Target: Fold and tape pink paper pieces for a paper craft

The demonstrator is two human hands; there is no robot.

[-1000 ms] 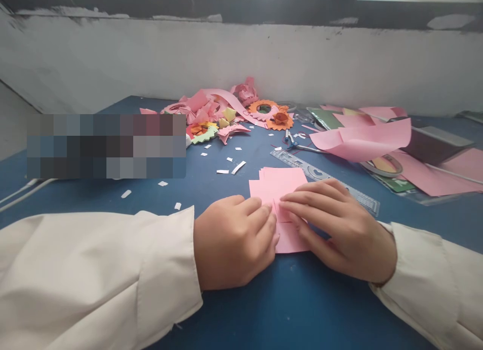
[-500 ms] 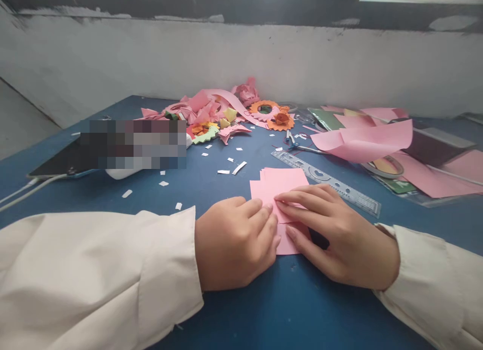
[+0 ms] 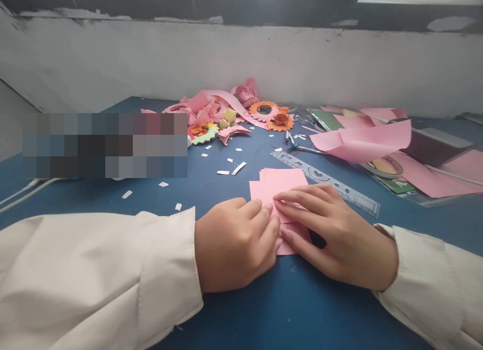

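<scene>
A small stack of pink paper squares (image 3: 281,185) lies on the blue table (image 3: 241,299) in front of me. My left hand (image 3: 236,244) rests on the stack's near left edge, with its fingers curled down on the paper. From the right, my right hand (image 3: 339,237) lies across the near part of the stack. Its fingers press a folded flap of the top pink square. The fingertips of both hands meet over the paper. Both sleeves are cream-white.
A clear ruler (image 3: 328,181) lies just behind the stack, with scissors (image 3: 298,145) further back. A pile of pink, orange and green paper flowers and scraps (image 3: 230,113) sits at the back. Large pink sheets (image 3: 366,139) lie at the right. White paper bits (image 3: 237,167) dot the table.
My right hand has slid a little toward me and drawn the pink flap down over the stack. My left hand has stayed almost still.
</scene>
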